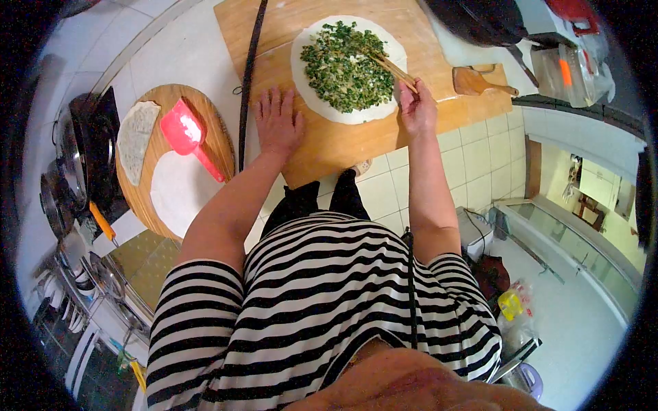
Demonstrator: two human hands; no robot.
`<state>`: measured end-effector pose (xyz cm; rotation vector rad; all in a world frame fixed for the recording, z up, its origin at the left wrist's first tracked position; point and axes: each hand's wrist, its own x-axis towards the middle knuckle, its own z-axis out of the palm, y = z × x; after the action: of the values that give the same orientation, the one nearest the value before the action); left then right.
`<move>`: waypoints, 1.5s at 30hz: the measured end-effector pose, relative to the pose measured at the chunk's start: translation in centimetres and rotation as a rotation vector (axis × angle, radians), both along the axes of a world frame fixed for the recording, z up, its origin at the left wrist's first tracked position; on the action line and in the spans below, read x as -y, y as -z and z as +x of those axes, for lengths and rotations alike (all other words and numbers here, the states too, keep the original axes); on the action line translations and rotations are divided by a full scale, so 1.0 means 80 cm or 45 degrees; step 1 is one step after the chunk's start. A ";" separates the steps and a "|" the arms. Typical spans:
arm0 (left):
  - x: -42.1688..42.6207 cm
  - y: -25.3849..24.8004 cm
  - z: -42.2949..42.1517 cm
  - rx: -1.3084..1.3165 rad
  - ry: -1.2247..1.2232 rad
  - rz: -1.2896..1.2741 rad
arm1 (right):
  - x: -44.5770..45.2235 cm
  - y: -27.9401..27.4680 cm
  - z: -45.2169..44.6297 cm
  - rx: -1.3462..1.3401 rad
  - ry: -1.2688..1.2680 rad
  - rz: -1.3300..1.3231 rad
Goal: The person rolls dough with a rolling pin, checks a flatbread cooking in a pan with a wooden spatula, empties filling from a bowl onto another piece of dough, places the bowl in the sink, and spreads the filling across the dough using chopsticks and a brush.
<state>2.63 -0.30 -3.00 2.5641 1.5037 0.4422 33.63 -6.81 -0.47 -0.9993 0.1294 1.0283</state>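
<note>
On the wooden board (329,147) lies a round sheet of white dough (315,103), topped with a layer of chopped green filling (346,68). My right hand (419,109) is closed around wooden chopsticks (394,67), whose tips touch the filling near its right side. My left hand (279,123) rests flat on the board, left of the dough, fingers spread and holding nothing.
A round wooden board (223,137) at the left bears a folded filled dough (138,140), a flat dough sheet (179,195) and a pink scoop (184,130). At the right are a wooden spatula (473,82) and a dark pan (480,20).
</note>
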 end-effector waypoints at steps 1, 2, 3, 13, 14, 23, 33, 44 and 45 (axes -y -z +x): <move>0.000 0.000 0.000 0.001 -0.006 -0.001 | -0.001 -0.002 -0.002 0.008 -0.070 0.042; 0.000 0.000 0.000 0.000 0.001 -0.006 | 0.000 -0.003 -0.004 0.009 -0.074 0.041; 0.000 0.000 0.000 0.000 0.008 -0.011 | 0.001 -0.005 -0.007 0.038 -0.113 0.017; 0.002 -0.002 0.001 0.010 -0.009 0.012 | -0.009 0.009 0.024 0.035 -0.011 0.068; 0.002 -0.002 0.000 0.024 -0.002 0.016 | -0.009 0.007 0.024 0.032 -0.015 0.066; 0.002 -0.003 -0.001 0.057 -0.009 0.051 | -0.035 0.005 -0.014 0.086 -0.120 -0.008; 0.001 -0.010 0.001 0.006 -0.001 0.016 | -0.046 -0.008 -0.033 0.095 -0.252 0.006; 0.000 0.000 0.000 0.031 -0.016 0.004 | -0.036 -0.012 -0.040 0.159 -0.368 -0.030; 0.000 0.000 0.000 0.040 -0.018 -0.003 | -0.035 -0.010 -0.039 0.146 -0.369 -0.041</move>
<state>2.67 -0.31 -3.04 2.5339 1.5122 0.4797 30.50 -4.00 0.31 -1.1256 -0.0971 1.2314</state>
